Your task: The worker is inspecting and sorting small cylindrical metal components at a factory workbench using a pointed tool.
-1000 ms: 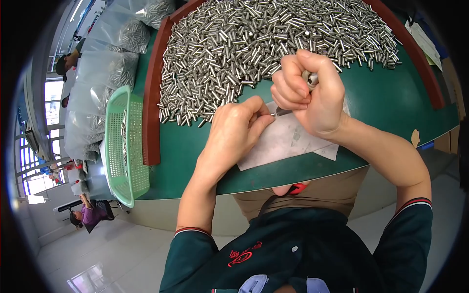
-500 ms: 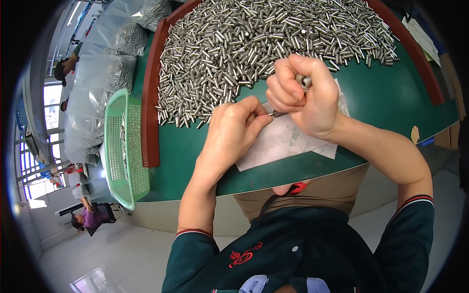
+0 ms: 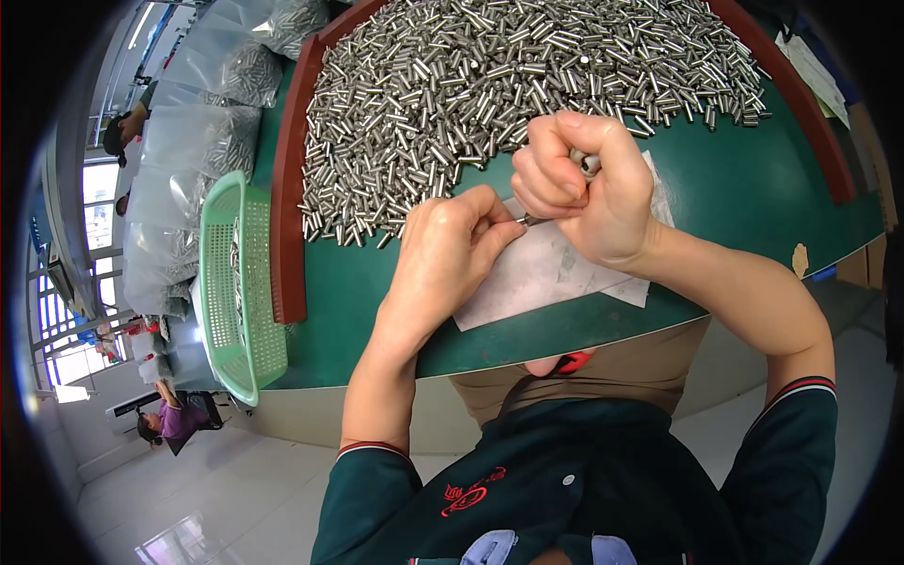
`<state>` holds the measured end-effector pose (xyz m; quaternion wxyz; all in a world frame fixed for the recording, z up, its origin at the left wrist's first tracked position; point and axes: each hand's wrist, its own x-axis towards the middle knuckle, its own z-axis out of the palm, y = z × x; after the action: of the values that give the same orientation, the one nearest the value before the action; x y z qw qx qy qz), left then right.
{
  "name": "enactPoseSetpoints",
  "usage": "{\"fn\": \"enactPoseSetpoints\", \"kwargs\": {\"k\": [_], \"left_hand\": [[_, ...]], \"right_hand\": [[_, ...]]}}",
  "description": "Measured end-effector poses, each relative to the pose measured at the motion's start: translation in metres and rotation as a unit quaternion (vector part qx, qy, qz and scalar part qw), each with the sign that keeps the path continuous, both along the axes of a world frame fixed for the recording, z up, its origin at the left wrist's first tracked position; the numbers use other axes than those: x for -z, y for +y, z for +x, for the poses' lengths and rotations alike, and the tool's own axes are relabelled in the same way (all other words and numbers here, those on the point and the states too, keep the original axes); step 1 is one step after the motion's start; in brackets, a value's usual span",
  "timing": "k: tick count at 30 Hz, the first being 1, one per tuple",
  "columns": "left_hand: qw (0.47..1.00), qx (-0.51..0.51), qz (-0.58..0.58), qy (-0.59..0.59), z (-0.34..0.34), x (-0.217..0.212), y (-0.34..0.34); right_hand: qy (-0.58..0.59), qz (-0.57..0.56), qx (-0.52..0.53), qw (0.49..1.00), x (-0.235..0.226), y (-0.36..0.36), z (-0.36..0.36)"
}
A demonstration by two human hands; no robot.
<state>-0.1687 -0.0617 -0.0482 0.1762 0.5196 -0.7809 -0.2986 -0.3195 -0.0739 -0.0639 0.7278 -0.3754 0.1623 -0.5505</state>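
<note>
Metal piece: we're holding it low over the paper, between our two hands. We're working at a green table, with a wide pile of metal pins lying ahead of both hands. We're seeing a red-brown rail bounding the pile on the left, another rail on the right. Outside the left one we're keeping clear bags of metal parts, plus a green basket holding a few. Marked pale paper is lying under our hands.

Our right hand is closing in a fist around a grey cylinder, hollow-looking end up. Our left hand is pinching narrow, thumb against forefinger, on the metal piece.

Key relation: we're having the piece sit right of the left fingertips and left of the right fist. Left is nearer, already touching; whether the fist is touching it too, we're not able to tell. Its long axis is seemingly running fist to fingertips, but we're covering most of it.
</note>
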Motion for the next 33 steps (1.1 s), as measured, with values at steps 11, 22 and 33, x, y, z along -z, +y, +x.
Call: {"fn": "enactPoseSetpoints", "kwargs": {"k": [11, 22, 33], "left_hand": [[1.000, 0.010, -0.021, 0.006, -0.004, 0.003, -0.004], [0.682, -0.061, 0.429, 0.589, 0.026, 0.001, -0.021], [0.688, -0.149, 0.385, 0.597, 0.023, -0.007, -0.023]], "right_hand": [[0.054, -0.038, 0.038, 0.997, 0.002, 0.004, 0.002], [0.018, 0.028, -0.002, 0.999, 0.000, 0.004, 0.003], [0.001, 0.025, -0.005, 1.000, 0.000, 0.001, 0.003]]}}
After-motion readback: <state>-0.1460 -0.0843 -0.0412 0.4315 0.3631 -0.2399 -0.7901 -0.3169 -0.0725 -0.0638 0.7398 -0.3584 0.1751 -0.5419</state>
